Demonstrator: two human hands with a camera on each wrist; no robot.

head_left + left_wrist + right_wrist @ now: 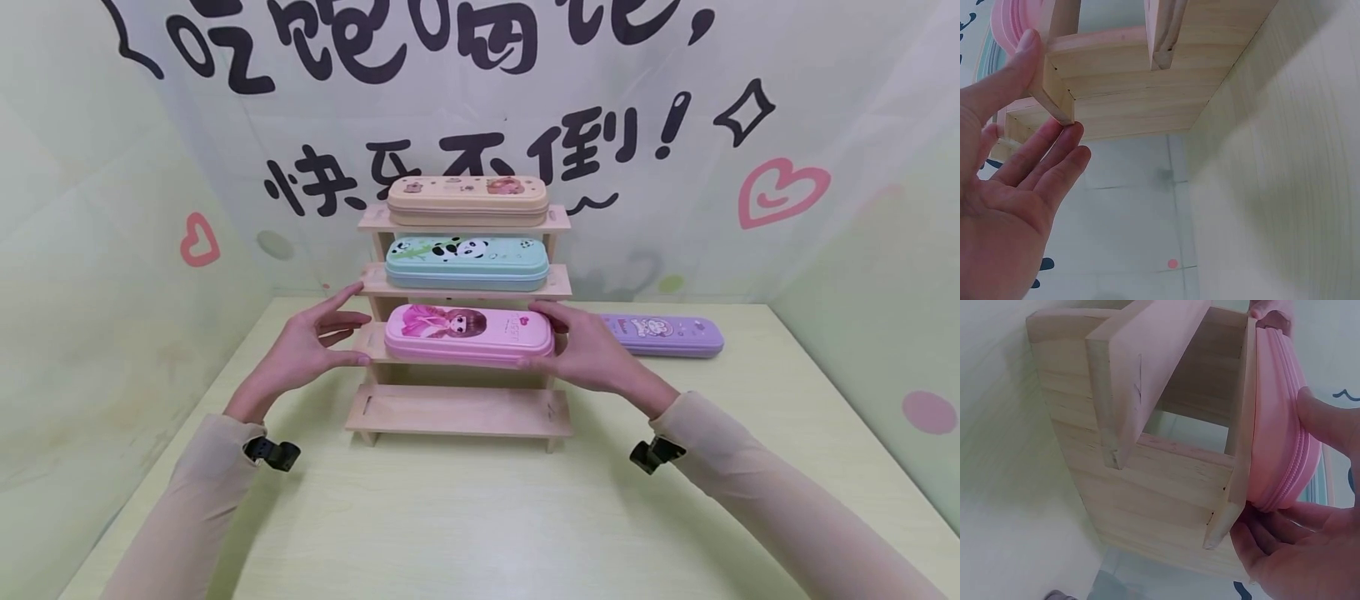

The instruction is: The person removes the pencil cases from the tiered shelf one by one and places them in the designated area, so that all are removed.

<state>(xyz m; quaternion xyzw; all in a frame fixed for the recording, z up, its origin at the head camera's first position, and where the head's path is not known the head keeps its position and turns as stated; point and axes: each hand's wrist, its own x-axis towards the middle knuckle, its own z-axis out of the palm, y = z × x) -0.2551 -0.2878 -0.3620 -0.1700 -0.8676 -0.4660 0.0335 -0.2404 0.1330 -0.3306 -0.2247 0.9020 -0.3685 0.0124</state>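
A pink pencil case (468, 335) with a doll-like girl on its lid lies on the second step from the bottom of a wooden stepped shelf (457, 412). My right hand (592, 346) holds its right end, thumb at the front and fingers behind; the right wrist view shows the zipped end of the pink case (1275, 419) between them. At the shelf's left end, my left hand (311, 337) has thumb and fingers spread apart. In the left wrist view, that left hand (1016, 181) touches the end of a wooden step and holds nothing.
Higher up stand a mint panda pencil case (467, 263) and, on the top step, a cream pencil case (467, 201). A purple pencil case (667, 336) lies on the table (480, 517) to the shelf's right. Behind hangs a printed backdrop (675, 208).
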